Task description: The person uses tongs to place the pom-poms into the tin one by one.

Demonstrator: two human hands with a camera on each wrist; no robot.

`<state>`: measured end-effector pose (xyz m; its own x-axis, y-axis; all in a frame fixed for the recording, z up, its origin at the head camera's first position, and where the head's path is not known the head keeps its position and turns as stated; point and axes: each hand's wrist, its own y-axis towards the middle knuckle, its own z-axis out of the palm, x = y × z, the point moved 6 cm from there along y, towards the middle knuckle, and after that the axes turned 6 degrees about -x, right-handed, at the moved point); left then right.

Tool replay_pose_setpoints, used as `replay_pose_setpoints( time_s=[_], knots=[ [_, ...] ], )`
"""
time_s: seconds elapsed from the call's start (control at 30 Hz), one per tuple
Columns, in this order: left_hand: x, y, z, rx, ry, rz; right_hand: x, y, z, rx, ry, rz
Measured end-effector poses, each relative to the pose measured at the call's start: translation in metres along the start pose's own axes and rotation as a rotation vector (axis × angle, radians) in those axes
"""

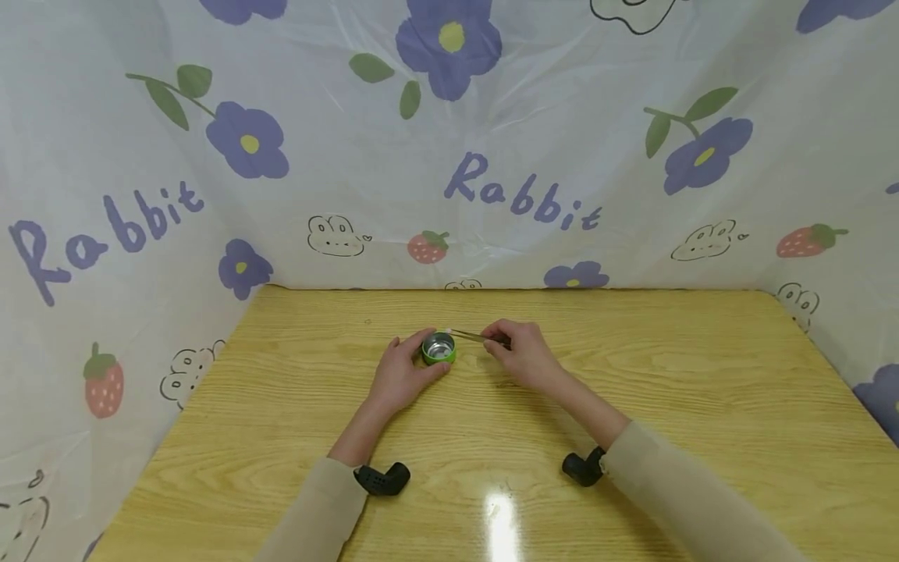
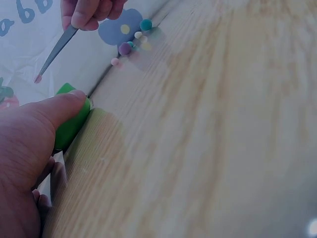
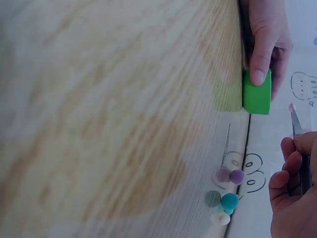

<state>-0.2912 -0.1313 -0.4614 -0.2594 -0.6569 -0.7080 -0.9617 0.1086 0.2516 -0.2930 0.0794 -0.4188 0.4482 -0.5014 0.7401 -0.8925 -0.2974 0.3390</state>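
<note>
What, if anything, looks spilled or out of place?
Nothing stands out. The cup sits upright, gripped by the left hand. A few balls lie loose on the table, but close together, so they seem set out rather than spilled.

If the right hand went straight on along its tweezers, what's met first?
Probably the left hand, which grips the green container; the tweezers might clear it, since relative height is hard to judge.
</note>
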Motion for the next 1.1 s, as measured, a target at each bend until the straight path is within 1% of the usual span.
replay_pose_setpoints(
  time_s=[0.13, 0.33, 0.43, 0.57, 0.77, 1.1],
  knots=[
    [0.0, 0.0, 0.0, -0.004, 0.005, 0.014, 0.002, 0.001, 0.004, -0.007, -0.007, -0.02],
    [0.002, -0.001, 0.001, 0.002, -0.001, -0.001, 0.004, 0.0, 0.011, 0.027, -0.046, -0.041],
    [0.002, -0.002, 0.001, -0.005, -0.002, -0.004, 0.005, -0.001, 0.012, 0.024, -0.056, -0.049],
    [0.0, -0.002, -0.001, -0.021, -0.003, 0.014, 0.004, -0.002, 0.011, 0.001, -0.05, -0.065],
    [-0.002, -0.001, -0.002, -0.018, -0.002, 0.033, 0.003, -0.002, 0.01, -0.016, -0.034, -0.082],
    [0.001, 0.0, -0.001, -0.006, 0.003, 0.018, 0.002, -0.008, 0.002, 0.001, -0.079, -0.086]
  ],
)
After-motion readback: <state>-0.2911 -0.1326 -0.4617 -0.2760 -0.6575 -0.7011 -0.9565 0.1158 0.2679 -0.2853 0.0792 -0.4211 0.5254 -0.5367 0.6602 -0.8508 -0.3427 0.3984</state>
